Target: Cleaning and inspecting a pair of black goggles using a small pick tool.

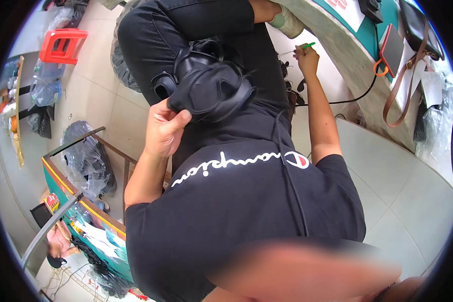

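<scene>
My left hand (168,126) pinches the near edge of a bundle of soft black looped pieces (211,90). Its thumb lies on top of the black material, and the bundle rests over my lap. The pieces have matte panels and shinier rims; their exact kind is not clear. Out to the right, my right hand (307,59) is closed around a small tool with a green handle (308,45). A thin, pale shaft seems to point left from it, too small to make out. Small dark items (287,75) lie below that hand, partly hidden by my leg.
A worn-edged bench (347,55) runs along the right, bearing a dark red-edged flat object (390,48) and a black bag (423,30) with a brown strap. At left are a red stool (63,46), plastic-wrapped bundles (88,161) and a green-topped table (98,226). Another person (60,241) sits beyond.
</scene>
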A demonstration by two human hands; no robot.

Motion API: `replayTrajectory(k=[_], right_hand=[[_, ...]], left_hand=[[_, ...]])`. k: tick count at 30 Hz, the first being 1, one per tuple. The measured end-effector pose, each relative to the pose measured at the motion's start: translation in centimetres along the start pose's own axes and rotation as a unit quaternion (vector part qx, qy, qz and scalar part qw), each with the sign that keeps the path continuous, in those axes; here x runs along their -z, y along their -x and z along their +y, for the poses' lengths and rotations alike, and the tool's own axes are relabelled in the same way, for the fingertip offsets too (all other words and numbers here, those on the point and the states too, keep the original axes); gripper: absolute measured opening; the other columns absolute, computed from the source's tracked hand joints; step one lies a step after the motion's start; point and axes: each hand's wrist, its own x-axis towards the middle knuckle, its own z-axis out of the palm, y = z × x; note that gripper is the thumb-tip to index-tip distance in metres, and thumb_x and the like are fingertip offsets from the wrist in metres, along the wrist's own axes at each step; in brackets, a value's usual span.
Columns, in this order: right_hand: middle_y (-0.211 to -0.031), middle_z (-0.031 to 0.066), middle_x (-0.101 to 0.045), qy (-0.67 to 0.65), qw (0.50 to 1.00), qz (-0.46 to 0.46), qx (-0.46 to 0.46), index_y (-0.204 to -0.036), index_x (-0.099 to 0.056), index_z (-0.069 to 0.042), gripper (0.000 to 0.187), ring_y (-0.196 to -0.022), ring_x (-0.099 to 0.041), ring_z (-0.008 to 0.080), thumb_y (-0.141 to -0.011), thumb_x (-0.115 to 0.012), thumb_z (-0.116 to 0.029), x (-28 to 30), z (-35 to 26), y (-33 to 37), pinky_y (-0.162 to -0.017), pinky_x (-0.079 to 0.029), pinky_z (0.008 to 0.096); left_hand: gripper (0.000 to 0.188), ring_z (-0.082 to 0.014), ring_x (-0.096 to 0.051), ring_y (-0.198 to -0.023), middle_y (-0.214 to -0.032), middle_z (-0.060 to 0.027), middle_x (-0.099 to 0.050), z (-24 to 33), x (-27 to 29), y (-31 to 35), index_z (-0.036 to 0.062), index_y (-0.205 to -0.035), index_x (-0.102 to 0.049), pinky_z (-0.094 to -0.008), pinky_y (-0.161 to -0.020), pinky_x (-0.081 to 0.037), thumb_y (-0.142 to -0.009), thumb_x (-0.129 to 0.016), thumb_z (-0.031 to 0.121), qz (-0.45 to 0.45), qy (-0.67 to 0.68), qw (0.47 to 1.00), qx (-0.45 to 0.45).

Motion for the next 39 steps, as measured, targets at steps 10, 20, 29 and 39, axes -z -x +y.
replayTrajectory(k=[10,20,29,39], right_hand=[[-0.081,0.0137,-0.070,0.184,0.977,-0.092,0.050,-0.090,-0.069,0.000,0.025,-0.075,-0.069,0.0261,-0.084,-0.071,-0.024,2.0,-6.9,3.0,-0.070,-0.053,0.0358],[-0.091,0.0094,-0.064,-0.358,0.845,-0.300,0.261,-0.091,-0.067,0.000,0.005,-0.084,-0.060,0.0166,-0.087,-0.065,-0.003,2.0,-23.6,13.3,-0.072,-0.048,0.0274],[-0.089,0.0095,-0.063,-0.355,0.840,-0.255,0.321,-0.089,-0.066,-0.001,0.006,-0.083,-0.060,0.0175,-0.086,-0.067,-0.006,2.1,-23.9,13.8,-0.071,-0.046,0.0270],[-0.088,0.0101,-0.063,-0.347,0.854,-0.256,0.291,-0.087,-0.066,-0.001,0.006,-0.081,-0.061,0.0176,-0.084,-0.069,-0.005,2.3,-23.9,14.5,-0.071,-0.048,0.0271]], left_hand=[[0.023,-0.0150,-0.061,-0.101,-0.105,-0.0069,-0.068,0.1,0.4,-0.5,-0.0006,-0.108,-0.065,-0.0298,-0.095,-0.043,-0.085,-0.069,0.004,0.020,0.045,0.998,0.035],[0.019,-0.0118,-0.063,-0.085,-0.097,-0.0050,-0.069,-1.6,-1.4,-1.0,0.0020,-0.105,-0.069,-0.0260,-0.081,-0.051,-0.085,-0.069,0.003,0.067,-0.022,0.997,0.038],[0.017,-0.0115,-0.060,-0.089,-0.101,-0.0027,-0.062,-1.6,-1.7,-0.9,-0.0022,-0.100,-0.069,-0.0254,-0.081,-0.049,-0.083,-0.070,-0.001,0.061,-0.060,0.996,-0.003],[0.015,-0.0096,-0.060,-0.085,-0.096,-0.0012,-0.063,-1.5,-2.1,-0.9,-0.0021,-0.098,-0.069,-0.0247,-0.081,-0.049,-0.083,-0.069,-0.003,0.049,-0.064,0.996,-0.024]])
